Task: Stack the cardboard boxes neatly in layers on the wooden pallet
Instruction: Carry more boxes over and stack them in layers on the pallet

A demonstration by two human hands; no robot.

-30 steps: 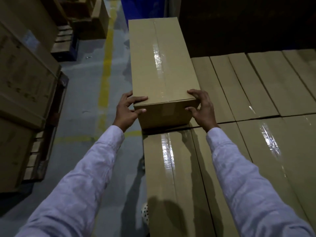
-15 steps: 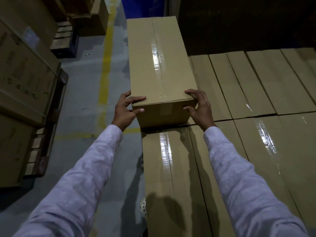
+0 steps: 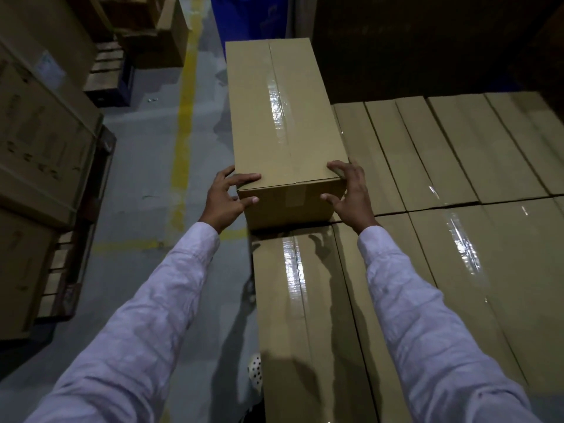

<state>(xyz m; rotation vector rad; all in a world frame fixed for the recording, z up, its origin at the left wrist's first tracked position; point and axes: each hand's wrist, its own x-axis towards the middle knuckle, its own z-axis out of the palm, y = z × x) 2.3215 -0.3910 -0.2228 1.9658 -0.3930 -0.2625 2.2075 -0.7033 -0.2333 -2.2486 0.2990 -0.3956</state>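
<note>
A long taped cardboard box [image 3: 283, 117] lies on the left edge of a flat layer of boxes [image 3: 457, 154], pointing away from me. My left hand [image 3: 227, 199] grips its near left corner, fingers on the top and thumb on the end face. My right hand [image 3: 351, 193] holds the near right corner the same way, with fingers spread. Another taped box [image 3: 305, 315] of the layer lies just in front of it, under my forearms. The pallet beneath the stack is hidden.
Grey floor with a yellow line [image 3: 183, 126] runs along the left of the stack. Large cartons on a pallet [image 3: 45, 166] stand at the left. Wooden pallets [image 3: 106, 71] and a blue bin [image 3: 250, 16] sit at the back.
The box and both hands stay almost where they were. My right hand's fingers are spread a little wider on the corner.
</note>
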